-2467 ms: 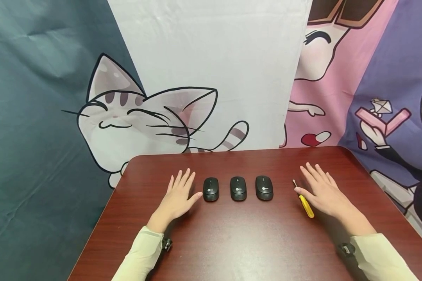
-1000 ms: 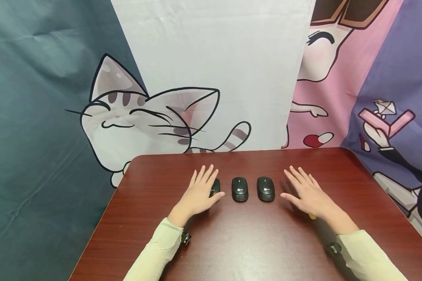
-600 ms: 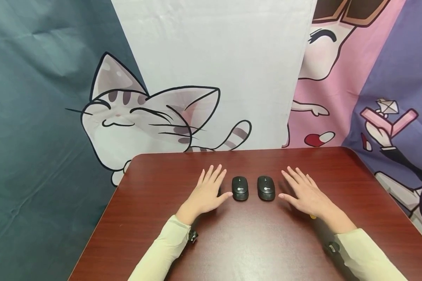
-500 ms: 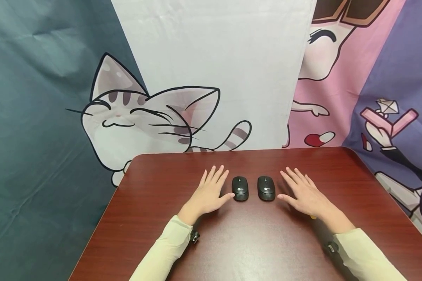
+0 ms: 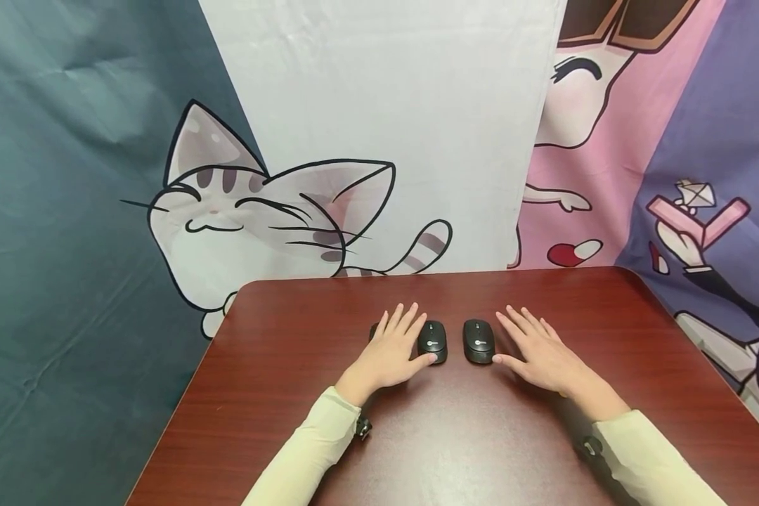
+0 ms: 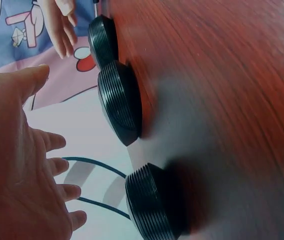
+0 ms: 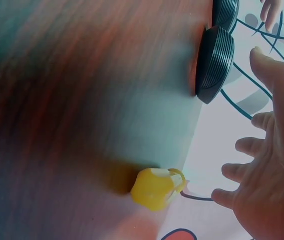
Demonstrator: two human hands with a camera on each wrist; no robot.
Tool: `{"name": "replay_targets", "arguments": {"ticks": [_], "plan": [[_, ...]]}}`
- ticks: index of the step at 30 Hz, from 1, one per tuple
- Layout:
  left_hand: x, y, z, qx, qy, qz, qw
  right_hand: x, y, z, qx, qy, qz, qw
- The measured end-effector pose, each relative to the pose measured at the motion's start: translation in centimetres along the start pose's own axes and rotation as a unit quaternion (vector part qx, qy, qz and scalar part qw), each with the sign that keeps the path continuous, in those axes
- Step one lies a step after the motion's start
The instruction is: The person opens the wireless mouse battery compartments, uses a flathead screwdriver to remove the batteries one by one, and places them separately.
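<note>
**Above the table (image 5: 443, 443): left hand (image 5: 388, 355) and right hand (image 5: 542, 357), both spread**

The left hovers over the leftmost mouse (image 6: 149, 205), thumb near the middle mouse (image 5: 433, 339); the right, over the yellow handle (image 7: 154, 191), thumb near the right mouse (image 5: 478, 340).

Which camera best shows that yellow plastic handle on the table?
The right wrist view: the yellow plastic handle shows large there, its end toward the camera. The head view shows only a sliver past the right hand; I can't make it out in the left wrist view.
</note>
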State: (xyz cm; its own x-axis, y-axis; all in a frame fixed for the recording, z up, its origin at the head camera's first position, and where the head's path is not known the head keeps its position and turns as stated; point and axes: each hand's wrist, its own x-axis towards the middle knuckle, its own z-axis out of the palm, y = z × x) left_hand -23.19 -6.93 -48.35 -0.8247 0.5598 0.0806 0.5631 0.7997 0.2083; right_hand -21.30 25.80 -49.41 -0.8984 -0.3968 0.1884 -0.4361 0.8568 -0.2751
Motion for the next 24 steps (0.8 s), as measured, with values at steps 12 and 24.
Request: {"name": "replay_targets", "arguments": {"ticks": [12,24], "plan": [[1.3,1.7,0.4,0.026,-0.026,0.008,0.9993,0.3,-0.4,0.6,0.005,-0.021,-0.001,0.9998],[2.8,3.4,1.0,0.048,-0.048,0.02,0.9975,0.8,-0.8,1.0,0.002,-0.031,-0.007,0.9995]]}}
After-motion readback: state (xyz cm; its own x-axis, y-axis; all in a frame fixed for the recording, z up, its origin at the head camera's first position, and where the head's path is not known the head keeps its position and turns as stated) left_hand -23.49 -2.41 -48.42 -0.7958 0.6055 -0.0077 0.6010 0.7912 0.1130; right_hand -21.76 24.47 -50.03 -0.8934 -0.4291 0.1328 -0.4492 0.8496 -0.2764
